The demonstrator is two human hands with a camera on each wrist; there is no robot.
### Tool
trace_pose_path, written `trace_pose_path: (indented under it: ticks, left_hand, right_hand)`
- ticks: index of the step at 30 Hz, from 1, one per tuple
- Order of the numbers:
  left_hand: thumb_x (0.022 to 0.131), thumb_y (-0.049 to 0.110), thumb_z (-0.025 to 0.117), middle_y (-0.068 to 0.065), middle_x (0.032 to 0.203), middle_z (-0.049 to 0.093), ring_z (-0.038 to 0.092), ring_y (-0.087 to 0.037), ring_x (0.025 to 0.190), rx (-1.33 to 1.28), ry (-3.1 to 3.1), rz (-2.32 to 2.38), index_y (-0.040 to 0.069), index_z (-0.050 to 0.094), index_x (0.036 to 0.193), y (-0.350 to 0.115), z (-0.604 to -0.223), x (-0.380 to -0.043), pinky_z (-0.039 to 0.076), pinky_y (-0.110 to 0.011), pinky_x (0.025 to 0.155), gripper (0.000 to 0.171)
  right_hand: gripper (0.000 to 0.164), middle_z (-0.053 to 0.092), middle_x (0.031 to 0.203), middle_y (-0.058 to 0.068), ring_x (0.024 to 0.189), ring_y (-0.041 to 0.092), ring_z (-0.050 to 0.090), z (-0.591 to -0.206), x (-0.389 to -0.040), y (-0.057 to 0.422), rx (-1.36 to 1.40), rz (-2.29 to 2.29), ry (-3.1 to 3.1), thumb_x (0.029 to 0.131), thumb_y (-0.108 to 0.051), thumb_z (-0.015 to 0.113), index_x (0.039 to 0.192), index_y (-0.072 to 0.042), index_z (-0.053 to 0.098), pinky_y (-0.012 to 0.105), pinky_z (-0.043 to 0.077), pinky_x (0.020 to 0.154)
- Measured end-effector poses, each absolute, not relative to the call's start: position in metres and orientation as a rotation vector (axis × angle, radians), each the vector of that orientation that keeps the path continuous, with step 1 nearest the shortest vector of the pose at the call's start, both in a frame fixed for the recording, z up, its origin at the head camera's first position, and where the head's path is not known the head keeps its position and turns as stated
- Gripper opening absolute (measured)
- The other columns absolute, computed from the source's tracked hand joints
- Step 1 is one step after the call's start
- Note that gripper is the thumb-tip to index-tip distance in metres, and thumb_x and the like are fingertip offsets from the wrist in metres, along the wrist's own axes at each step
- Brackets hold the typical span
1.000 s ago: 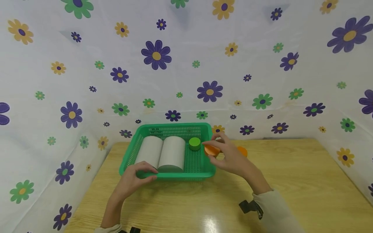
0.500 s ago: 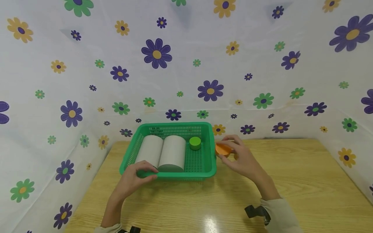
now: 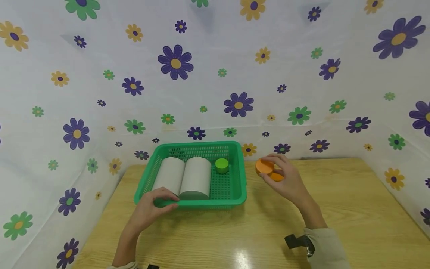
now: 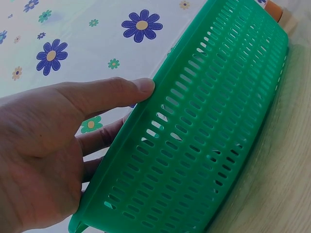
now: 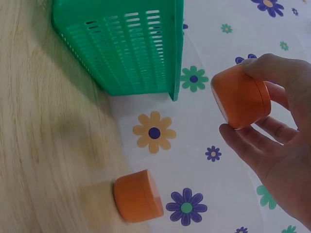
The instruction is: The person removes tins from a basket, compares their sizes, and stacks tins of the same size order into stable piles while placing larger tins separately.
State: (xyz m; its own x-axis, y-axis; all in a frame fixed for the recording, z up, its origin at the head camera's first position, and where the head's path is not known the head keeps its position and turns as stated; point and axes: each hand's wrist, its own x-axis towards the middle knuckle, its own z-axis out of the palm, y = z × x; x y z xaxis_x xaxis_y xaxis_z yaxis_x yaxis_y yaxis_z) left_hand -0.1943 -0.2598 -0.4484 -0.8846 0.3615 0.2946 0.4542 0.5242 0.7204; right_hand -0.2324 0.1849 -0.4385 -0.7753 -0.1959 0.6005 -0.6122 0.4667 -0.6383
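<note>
Bench of pale wood is the setting as a right hand holds up an orange container, its grip clamped round the piece between thumb and fingers. As the head camera sees it, the container is off the bench and just outside a green perforated basket, at three o'clock from it. A second orange container stands on the bench at about four o'clock from the first, partly hidden by the hand; the right-wrist view shows the two apart. At seven o'clock on the basket, a left hand has its own grip clamped on the near rim, thumb on the outer side. Inside, two white round-topped pieces lie side by side toward nine o'clock, and a small green container sits between two and three. White cloth printed with flowers hangs at twelve o'clock.
</note>
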Motion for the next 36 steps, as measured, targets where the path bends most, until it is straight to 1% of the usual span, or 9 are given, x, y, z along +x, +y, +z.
trace_pose_path:
  ticks: [6,9,12,21,27,29,30,34,36]
  left_hand:
    - [0.088,0.023,0.083,0.013,0.101,0.072,0.066,-0.011,0.1,-0.712,-2.647,-1.293,0.023,0.079,0.101,-0.259,-0.448,-0.193,0.053,-0.035,0.092,0.014]
    - [0.088,0.022,0.083,0.013,0.101,0.071,0.066,-0.011,0.1,-0.712,-2.646,-1.293,0.022,0.079,0.102,-0.259,-0.447,-0.193,0.053,-0.035,0.092,0.014]
    - [0.088,0.022,0.083,0.013,0.102,0.072,0.066,-0.012,0.1,-0.717,-2.645,-1.297,0.02,0.079,0.102,-0.26,-0.447,-0.192,0.053,-0.035,0.092,0.014]
    - [0.089,0.022,0.083,0.012,0.102,0.071,0.066,-0.012,0.101,-0.723,-2.646,-1.309,0.018,0.079,0.103,-0.259,-0.448,-0.193,0.053,-0.036,0.092,0.015]
    - [0.088,0.02,0.083,0.012,0.102,0.071,0.066,-0.012,0.1,-0.739,-2.629,-1.29,0.017,0.079,0.102,-0.258,-0.448,-0.194,0.053,-0.033,0.091,0.015]
    - [0.088,0.02,0.083,0.012,0.102,0.071,0.066,-0.012,0.1,-0.74,-2.632,-1.284,0.018,0.079,0.102,-0.258,-0.448,-0.194,0.053,-0.034,0.091,0.015]
    - [0.088,0.02,0.083,0.012,0.102,0.071,0.066,-0.011,0.1,-0.737,-2.634,-1.28,0.019,0.079,0.102,-0.258,-0.449,-0.194,0.053,-0.034,0.091,0.015]
    - [0.088,0.022,0.083,0.012,0.102,0.071,0.066,-0.012,0.1,-0.725,-2.642,-1.289,0.022,0.079,0.102,-0.259,-0.449,-0.193,0.053,-0.036,0.092,0.014]
    - [0.089,0.023,0.083,0.012,0.102,0.071,0.066,-0.012,0.1,-0.72,-2.641,-1.295,0.022,0.079,0.102,-0.26,-0.449,-0.193,0.053,-0.036,0.092,0.014]
  right_hand:
    - [0.043,0.058,0.13,0.018,0.118,0.038,0.06,-0.442,-0.232,0.191,0.59,1.275,-2.24,0.084,0.008,0.08,0.124,0.001,0.067,0.055,0.056,0.083]
    - [0.041,0.057,0.128,0.023,0.117,0.041,0.059,-0.438,-0.226,0.192,0.548,1.308,-2.233,0.084,0.012,0.078,0.123,0.006,0.066,0.058,0.055,0.082]
    - [0.04,0.056,0.125,0.027,0.114,0.043,0.058,-0.43,-0.22,0.191,0.511,1.324,-2.234,0.084,0.013,0.076,0.123,0.01,0.065,0.058,0.055,0.082]
    - [0.038,0.058,0.127,0.025,0.116,0.038,0.059,-0.434,-0.219,0.197,0.418,1.345,-2.219,0.085,0.011,0.077,0.122,0.011,0.066,0.051,0.055,0.086]
    - [0.036,0.059,0.129,0.025,0.116,0.038,0.06,-0.445,-0.226,0.201,0.376,1.352,-2.196,0.086,0.009,0.077,0.121,0.01,0.067,0.036,0.057,0.087]
    - [0.035,0.061,0.131,0.021,0.118,0.033,0.061,-0.458,-0.232,0.206,0.347,1.374,-2.196,0.089,0.004,0.077,0.122,0.006,0.067,0.028,0.056,0.088]
    - [0.035,0.061,0.131,0.021,0.119,0.034,0.061,-0.46,-0.232,0.206,0.33,1.389,-2.197,0.089,0.004,0.077,0.123,0.006,0.067,0.026,0.056,0.088]
    - [0.033,0.063,0.132,0.021,0.119,0.036,0.063,-0.467,-0.233,0.207,0.279,1.431,-2.2,0.091,0.002,0.076,0.123,0.007,0.067,0.025,0.055,0.09]
    - [0.033,0.062,0.131,0.026,0.118,0.043,0.063,-0.464,-0.231,0.205,0.272,1.436,-2.2,0.09,0.006,0.075,0.122,0.011,0.066,0.031,0.056,0.091]
